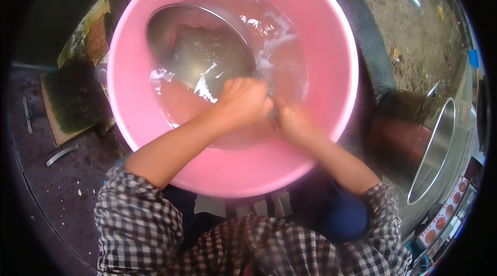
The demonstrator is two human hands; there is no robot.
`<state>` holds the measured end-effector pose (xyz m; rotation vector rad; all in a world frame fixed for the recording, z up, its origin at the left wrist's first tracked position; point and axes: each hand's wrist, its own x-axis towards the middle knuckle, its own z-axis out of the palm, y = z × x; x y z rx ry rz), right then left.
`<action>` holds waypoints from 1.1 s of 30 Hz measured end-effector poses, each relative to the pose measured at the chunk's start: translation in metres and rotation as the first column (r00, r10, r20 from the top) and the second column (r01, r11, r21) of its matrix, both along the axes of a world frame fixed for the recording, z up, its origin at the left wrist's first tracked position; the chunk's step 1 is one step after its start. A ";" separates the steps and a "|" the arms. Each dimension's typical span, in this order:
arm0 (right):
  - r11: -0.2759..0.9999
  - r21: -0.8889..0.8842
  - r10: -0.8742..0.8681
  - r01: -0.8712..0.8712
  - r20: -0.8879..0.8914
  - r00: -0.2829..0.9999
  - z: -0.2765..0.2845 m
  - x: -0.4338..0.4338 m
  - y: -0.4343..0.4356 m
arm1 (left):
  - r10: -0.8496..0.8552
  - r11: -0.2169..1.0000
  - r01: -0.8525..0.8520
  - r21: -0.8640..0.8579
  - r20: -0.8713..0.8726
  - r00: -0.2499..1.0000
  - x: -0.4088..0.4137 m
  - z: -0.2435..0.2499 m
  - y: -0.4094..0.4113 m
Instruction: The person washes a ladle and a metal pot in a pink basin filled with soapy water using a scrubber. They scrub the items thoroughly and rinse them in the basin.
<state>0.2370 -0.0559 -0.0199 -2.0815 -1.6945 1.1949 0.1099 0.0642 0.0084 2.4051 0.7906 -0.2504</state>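
A large pink plastic tub [248, 169] stands before me with cloudy water [285, 62] in it. In the water a round stainless steel pot [174, 27] lies tilted, its mouth partly under the surface. My left hand [246, 101] is curled at the pot's near right side, knuckles up. Close beside it, my right hand [293, 122] is low over the water and blurred by motion. Something greyish shows between the two hands, too blurred to name. My fingertips are hidden, so whether either hand grips the pot or the greyish thing is unclear.
A tall stainless steel stockpot [404, 136] lies tipped to the right of the tub. At the left are mossy boards [72, 101] and a dark cabinet-like surface [50, 194] with metal handles. Bare earth [419, 39] spreads at the upper right.
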 end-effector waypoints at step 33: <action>0.681 -0.731 -0.709 -0.034 -0.647 -0.280 0.040 0.007 -0.002 | 0.115 0.990 -0.093 0.109 -0.222 0.968 -0.154 -0.070 -0.002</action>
